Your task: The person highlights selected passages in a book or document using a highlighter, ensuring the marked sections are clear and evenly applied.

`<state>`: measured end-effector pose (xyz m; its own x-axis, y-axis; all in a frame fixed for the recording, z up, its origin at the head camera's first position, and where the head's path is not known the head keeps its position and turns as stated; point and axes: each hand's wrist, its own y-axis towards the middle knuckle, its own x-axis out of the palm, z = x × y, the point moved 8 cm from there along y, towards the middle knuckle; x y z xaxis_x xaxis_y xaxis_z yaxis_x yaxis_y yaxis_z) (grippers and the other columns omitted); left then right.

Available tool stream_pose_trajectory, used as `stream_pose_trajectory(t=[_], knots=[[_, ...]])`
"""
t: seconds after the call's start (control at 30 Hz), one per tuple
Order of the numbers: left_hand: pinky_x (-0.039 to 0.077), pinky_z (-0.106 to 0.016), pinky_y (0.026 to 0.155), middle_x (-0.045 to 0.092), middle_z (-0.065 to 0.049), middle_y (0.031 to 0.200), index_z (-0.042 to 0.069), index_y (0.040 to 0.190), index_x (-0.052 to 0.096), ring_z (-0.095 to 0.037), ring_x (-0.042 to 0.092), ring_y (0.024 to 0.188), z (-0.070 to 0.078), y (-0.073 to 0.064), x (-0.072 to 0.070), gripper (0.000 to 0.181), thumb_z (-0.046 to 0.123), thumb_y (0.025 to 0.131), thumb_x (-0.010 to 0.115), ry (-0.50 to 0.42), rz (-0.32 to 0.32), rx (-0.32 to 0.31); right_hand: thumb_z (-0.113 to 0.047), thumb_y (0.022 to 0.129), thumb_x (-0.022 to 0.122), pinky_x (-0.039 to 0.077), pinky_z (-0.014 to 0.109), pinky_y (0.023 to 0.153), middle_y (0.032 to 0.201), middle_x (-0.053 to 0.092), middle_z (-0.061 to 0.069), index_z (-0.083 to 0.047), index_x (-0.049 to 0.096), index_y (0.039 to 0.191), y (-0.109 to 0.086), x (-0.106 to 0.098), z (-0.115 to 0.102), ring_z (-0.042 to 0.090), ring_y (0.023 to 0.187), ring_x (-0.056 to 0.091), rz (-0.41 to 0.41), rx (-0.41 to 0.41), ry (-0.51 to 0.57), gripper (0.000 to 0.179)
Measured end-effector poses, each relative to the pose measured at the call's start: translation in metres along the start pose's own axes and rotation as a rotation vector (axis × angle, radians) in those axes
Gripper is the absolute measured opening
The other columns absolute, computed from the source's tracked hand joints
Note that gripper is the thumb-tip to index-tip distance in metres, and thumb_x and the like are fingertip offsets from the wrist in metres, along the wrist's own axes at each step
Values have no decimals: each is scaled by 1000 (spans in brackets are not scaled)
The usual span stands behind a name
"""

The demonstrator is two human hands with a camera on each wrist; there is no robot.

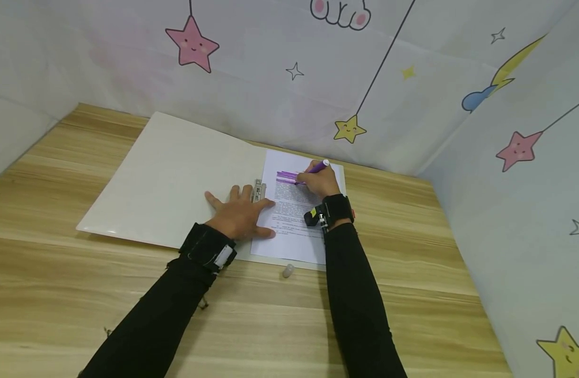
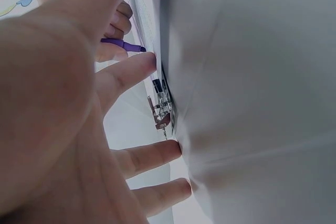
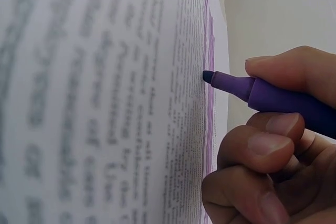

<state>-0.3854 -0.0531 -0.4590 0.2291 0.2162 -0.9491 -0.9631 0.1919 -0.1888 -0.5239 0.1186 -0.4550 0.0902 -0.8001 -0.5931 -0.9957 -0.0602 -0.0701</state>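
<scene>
A purple highlighter (image 3: 286,100) is pinched in my right hand (image 1: 321,181), its dark tip at the printed text. Purple lines (image 1: 287,177) run across the top rows of the printed sheet (image 1: 289,244). The sheet lies on the right side of an open white folder (image 1: 176,173). My left hand (image 1: 239,215) is spread across the folder's middle, with thumb and index finger on the sheet's left edge and the other fingertips on the folder cover. Beside those fingers sits a metal clip (image 2: 161,106) at the folder's spine.
A small translucent cap (image 1: 288,271) lies on the wooden table (image 1: 270,325) just below the folder's front edge. Behind the table stands a white wall (image 1: 261,94) with star drawings, and another wall (image 1: 507,210) borders the right side.
</scene>
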Motion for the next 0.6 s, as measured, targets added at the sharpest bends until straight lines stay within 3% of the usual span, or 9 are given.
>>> stream_pose_trajectory(t=[0.6], knots=[[3, -89, 91, 31, -24, 152, 34, 151, 48, -49, 21, 141, 0, 0, 1, 81, 63, 80, 75, -8, 6, -6, -9, 77, 80, 29, 31, 51, 65, 46, 2, -9, 50, 68, -3, -12, 4, 19, 60, 41, 12, -19, -21, 31]])
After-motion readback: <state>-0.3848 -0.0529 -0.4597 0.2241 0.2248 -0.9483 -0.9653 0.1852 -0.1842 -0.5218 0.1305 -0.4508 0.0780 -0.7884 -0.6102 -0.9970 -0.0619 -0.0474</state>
